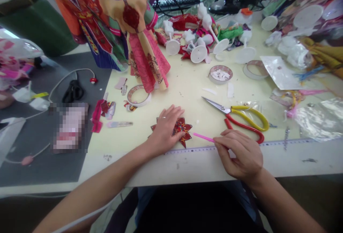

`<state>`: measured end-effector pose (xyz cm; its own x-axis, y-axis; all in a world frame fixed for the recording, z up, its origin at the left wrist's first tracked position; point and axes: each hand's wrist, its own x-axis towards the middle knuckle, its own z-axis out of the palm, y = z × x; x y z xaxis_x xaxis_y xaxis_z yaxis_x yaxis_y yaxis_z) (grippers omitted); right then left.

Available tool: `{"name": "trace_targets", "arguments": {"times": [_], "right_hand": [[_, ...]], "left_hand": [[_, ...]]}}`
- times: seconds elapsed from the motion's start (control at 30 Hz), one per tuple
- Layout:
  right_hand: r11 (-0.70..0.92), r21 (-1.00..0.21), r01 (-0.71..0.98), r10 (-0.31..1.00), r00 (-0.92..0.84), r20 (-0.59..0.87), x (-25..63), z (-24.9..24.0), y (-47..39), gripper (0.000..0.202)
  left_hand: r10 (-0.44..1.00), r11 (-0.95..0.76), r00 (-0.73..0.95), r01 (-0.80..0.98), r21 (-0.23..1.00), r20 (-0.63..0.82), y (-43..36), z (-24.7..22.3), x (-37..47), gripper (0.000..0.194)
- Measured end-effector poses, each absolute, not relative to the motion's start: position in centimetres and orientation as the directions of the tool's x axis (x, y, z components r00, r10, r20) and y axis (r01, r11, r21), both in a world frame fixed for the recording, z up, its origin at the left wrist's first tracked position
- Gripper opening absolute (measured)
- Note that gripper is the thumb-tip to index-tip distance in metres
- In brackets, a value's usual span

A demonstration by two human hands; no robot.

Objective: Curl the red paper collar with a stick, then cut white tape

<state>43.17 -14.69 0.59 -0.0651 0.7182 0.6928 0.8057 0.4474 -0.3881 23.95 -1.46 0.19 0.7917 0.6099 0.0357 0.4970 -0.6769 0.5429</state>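
Note:
My left hand (165, 133) lies flat, fingers stretched out, on a red patterned flower-shaped piece (185, 122) with pointed petals, covering much of it. In my right hand (239, 154), a thin pink stick (203, 137) is pinched between thumb and fingers. Its pale tip points left, close to the right edge of the flower-shaped piece. Just beyond my right hand lie scissors (227, 110) with one yellow and one red handle, their blades parted slightly. A measuring strip (199, 149) runs along the table under both hands.
Doll-sized dresses (148, 54) stand at the back left. Tape rolls (221, 74), one holding white scraps, lie beyond the scissors. Fabric scraps (97, 115) and a dark mat (66, 168) are at left. White figure stands (198, 53) and clear plastic bags (321, 120) fill the back and right.

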Motion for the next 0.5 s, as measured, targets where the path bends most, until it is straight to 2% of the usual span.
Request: {"name": "trace_targets", "arguments": {"times": [0.2, 0.5], "right_hand": [[0.337, -0.385, 0.859, 0.715, 0.032, 0.699, 43.23, 0.31, -14.56, 0.023], [0.277, -0.365, 0.889, 0.722, 0.058, 0.689, 43.05, 0.23, -14.28, 0.022]], "left_hand": [[0.619, -0.66, 0.783, 0.477, 0.58, 0.06, -1.44, 0.0, 23.65, 0.055], [0.574, -0.729, 0.809, 0.434, 0.529, 0.128, -1.5, -0.56, 23.63, 0.058]]}}
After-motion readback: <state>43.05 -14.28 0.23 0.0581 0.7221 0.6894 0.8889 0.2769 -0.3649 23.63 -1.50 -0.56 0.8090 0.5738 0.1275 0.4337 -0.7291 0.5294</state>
